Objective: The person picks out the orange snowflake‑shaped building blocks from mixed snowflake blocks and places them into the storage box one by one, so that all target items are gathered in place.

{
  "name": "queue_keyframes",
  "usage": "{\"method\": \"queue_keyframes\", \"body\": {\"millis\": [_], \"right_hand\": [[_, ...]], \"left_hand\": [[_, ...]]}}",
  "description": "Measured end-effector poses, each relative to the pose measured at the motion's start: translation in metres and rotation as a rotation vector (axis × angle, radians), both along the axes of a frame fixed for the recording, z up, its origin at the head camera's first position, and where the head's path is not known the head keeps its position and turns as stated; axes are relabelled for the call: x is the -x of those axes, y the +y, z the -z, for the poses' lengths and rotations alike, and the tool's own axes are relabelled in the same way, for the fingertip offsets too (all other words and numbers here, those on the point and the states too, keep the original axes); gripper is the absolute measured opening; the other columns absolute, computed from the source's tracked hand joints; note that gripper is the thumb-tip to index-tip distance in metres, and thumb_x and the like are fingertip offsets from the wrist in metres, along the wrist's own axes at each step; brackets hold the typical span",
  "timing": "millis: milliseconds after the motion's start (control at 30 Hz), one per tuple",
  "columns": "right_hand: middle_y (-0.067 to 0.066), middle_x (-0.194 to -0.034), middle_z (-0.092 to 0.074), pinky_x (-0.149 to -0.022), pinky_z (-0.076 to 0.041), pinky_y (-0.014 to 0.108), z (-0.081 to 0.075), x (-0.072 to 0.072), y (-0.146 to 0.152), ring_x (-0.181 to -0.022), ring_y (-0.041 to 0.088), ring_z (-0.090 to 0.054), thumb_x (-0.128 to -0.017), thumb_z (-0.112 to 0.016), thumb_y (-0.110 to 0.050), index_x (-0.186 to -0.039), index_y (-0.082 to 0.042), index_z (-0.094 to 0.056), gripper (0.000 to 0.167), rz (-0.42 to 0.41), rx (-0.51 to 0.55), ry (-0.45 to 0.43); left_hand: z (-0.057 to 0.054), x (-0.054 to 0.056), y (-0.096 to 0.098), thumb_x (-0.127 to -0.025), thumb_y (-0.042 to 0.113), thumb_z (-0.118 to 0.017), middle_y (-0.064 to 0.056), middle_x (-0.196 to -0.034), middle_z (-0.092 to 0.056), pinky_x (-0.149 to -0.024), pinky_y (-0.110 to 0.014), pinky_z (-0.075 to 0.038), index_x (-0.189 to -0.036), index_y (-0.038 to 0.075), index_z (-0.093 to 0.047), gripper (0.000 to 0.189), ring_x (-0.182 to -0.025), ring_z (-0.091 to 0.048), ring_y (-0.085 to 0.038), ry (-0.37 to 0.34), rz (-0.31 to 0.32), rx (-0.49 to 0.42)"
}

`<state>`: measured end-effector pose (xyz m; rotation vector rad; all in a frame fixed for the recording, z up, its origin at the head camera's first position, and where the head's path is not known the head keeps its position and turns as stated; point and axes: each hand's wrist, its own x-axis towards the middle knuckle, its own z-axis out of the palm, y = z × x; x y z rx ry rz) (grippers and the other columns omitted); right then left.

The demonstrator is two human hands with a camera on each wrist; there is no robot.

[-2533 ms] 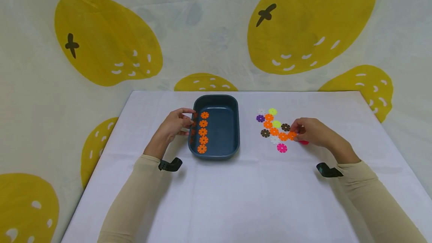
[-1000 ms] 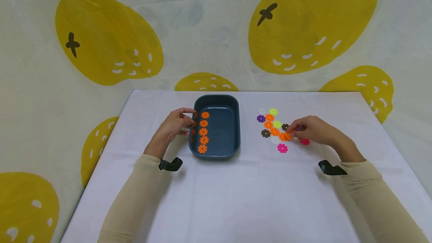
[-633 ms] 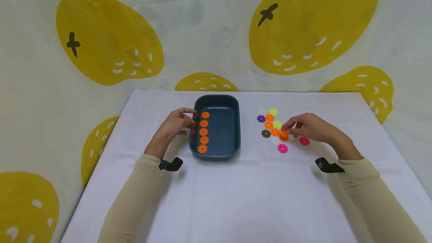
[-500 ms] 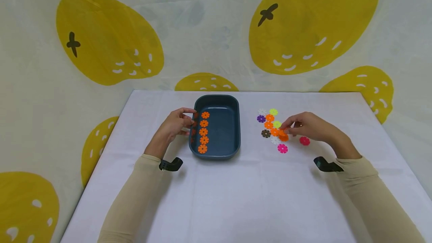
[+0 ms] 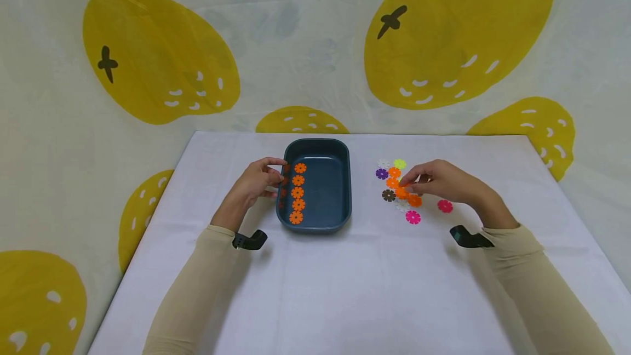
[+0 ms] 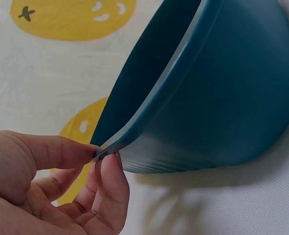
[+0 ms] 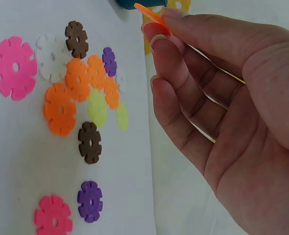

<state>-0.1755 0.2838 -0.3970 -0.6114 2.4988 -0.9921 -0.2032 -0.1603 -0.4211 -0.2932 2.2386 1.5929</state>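
My left hand (image 5: pixel 254 184) pinches the left rim of a dark blue rectangular tub (image 5: pixel 325 196); the left wrist view shows thumb and fingertips on either side of the rim (image 6: pixel 116 142). Inside the tub, a column of several orange notched discs (image 5: pixel 297 193) lies along the left side. With thumb and fingertips, my right hand (image 5: pixel 441 181) holds an orange notched disc (image 7: pixel 151 16) above the table, seen nearly edge-on in the right wrist view. Beneath and beside that hand lie loose discs, among them orange (image 7: pixel 59 108), brown (image 7: pixel 89 142), yellow (image 7: pixel 97 108) and white (image 7: pixel 50 58).
Pink discs (image 5: pixel 413 217) and purple discs (image 5: pixel 382 173) lie around the pile, right of the tub. A white cloth covers the table (image 5: pixel 315 289). Behind it hangs a pale sheet (image 5: pixel 305 43) with yellow fruit prints.
My right hand has lifted an orange disc from the right end of the pile and moved left over the pile with it. My left hand has stayed at the tub's rim.
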Motion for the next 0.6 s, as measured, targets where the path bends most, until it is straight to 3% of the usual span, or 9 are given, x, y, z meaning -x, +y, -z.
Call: {"method": "queue_keyframes", "body": {"millis": [267,600], "right_hand": [[0.009,-0.102,-0.074,-0.077,-0.056,0.029,-0.005,0.002,-0.014,-0.088,0.03,-0.067,-0.096,-0.071,-0.016,-0.113,-0.016,-0.076,0.018,-0.032,-0.011,0.036],[0.004,-0.107,-0.075,-0.08,-0.058,0.035,-0.009,0.006,-0.03,-0.092,0.031,-0.068,-0.095,-0.071,-0.017,-0.116,-0.015,-0.075,0.021,-0.055,0.012,-0.009]], "left_hand": [[-0.001,0.0,0.0,-0.099,0.006,-0.06,-0.012,-0.111,-0.059,-0.07,-0.034,-0.059,-0.134,0.022,-0.061,0.039,-0.096,-0.063,-0.03,-0.003,-0.005,0.003],[0.0,0.001,0.0,-0.099,0.005,-0.059,-0.012,-0.111,-0.06,-0.069,-0.034,-0.059,-0.134,0.022,-0.061,0.04,-0.096,-0.063,-0.03,-0.007,-0.009,-0.003]]}}
